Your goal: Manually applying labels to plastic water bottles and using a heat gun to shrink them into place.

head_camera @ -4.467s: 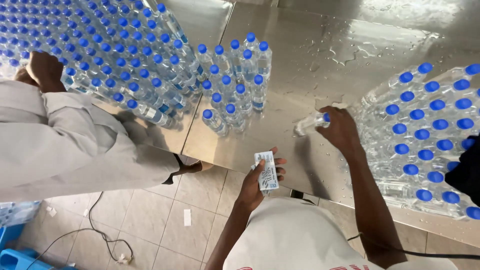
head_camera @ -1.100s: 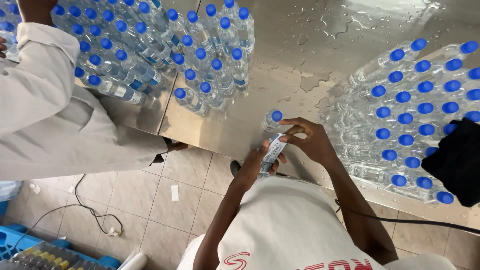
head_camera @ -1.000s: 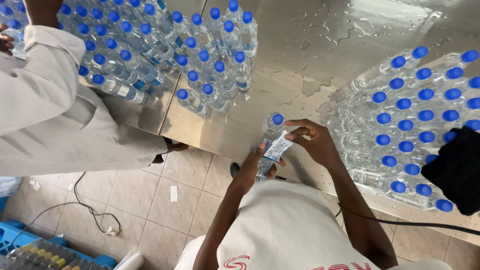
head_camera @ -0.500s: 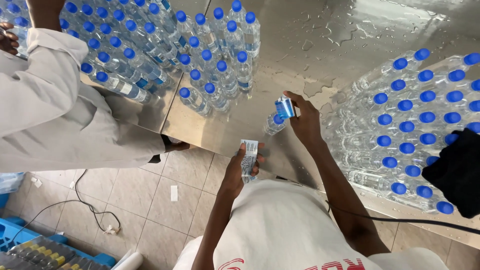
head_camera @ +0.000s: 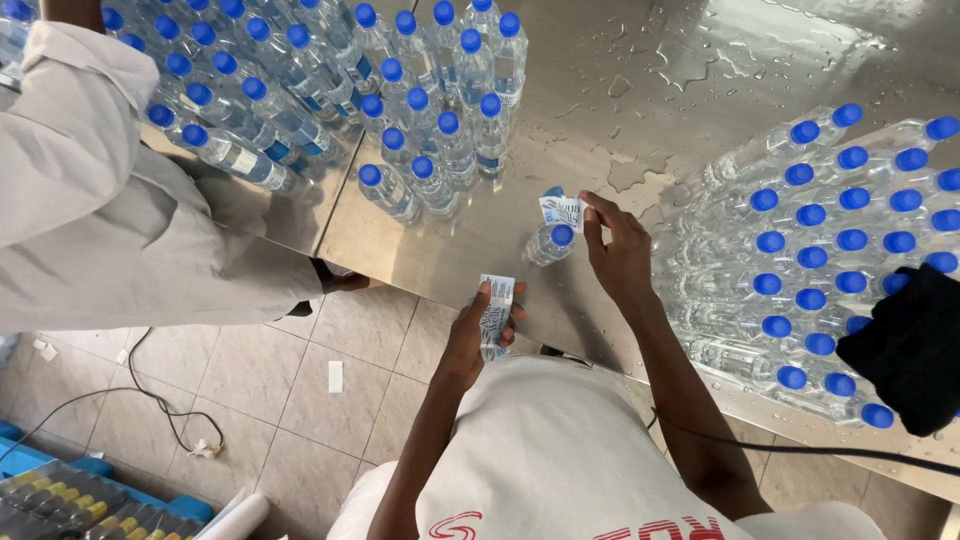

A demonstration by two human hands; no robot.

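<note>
Head cam: capped bottles [head_camera: 440,120] crowd left, more lie right [head_camera: 840,240]; your right hand [head_camera: 620,255] pinches a label [head_camera: 561,211] over upright bottle [head_camera: 553,241], left hand [head_camera: 480,330] grips label stack [head_camera: 495,315], long axis toward you.

Right hand [head_camera: 618,250] now holds one label [head_camera: 561,211] flat above the lone bottle [head_camera: 550,242], apparently opened out; left hand [head_camera: 487,322] sits lower with the label stack [head_camera: 495,310].

white short-sleeved shirt [head_camera: 560,450] with red lettering, bare forearms, black cable [head_camera: 800,448] alongside.
</note>
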